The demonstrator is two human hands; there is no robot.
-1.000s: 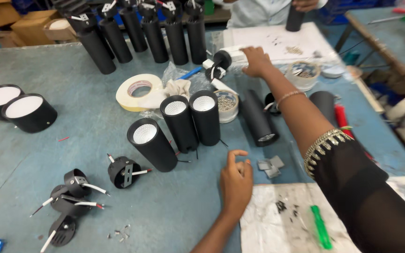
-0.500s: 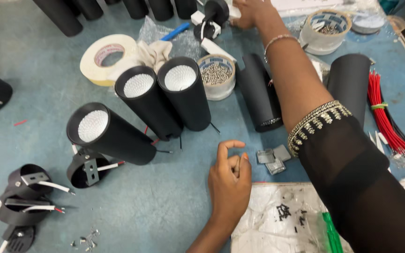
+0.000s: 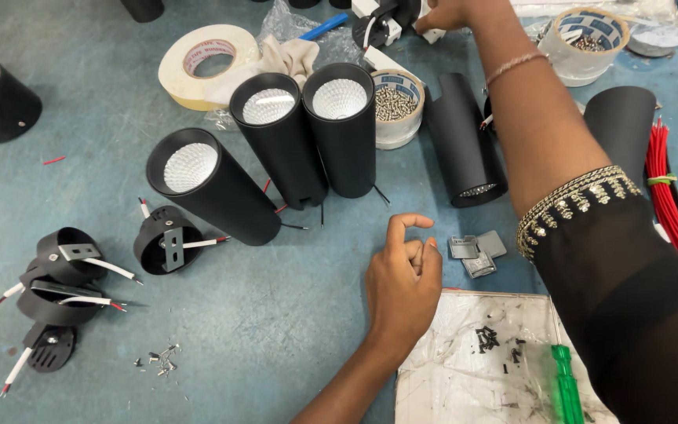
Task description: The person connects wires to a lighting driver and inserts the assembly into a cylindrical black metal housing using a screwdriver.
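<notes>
My left hand (image 3: 402, 286) rests low on the blue-grey table (image 3: 276, 330), fingers curled in and the index finger hooked up; nothing shows in it. Just to its right lie small grey metal brackets (image 3: 476, 253). My right arm, with a beaded cuff, reaches across to the far edge. There my right hand (image 3: 453, 14) grips a black lamp fitting (image 3: 382, 17) with white connectors, partly cut off by the frame top. Three black cylinder lamp housings (image 3: 280, 141) stand tilted between the two hands.
A black housing (image 3: 464, 141) lies under my right arm, another (image 3: 621, 118) beyond it. Around are a screw tub (image 3: 395, 106), tape roll (image 3: 205, 59), red wire bundle (image 3: 668, 196), green screwdriver (image 3: 565, 385) on a white sheet, and wired black caps (image 3: 166, 239).
The view has dropped closer to the table. My right hand has stayed on the fitting at the far edge. My left hand has stayed beside the brackets, fingers curling in.
</notes>
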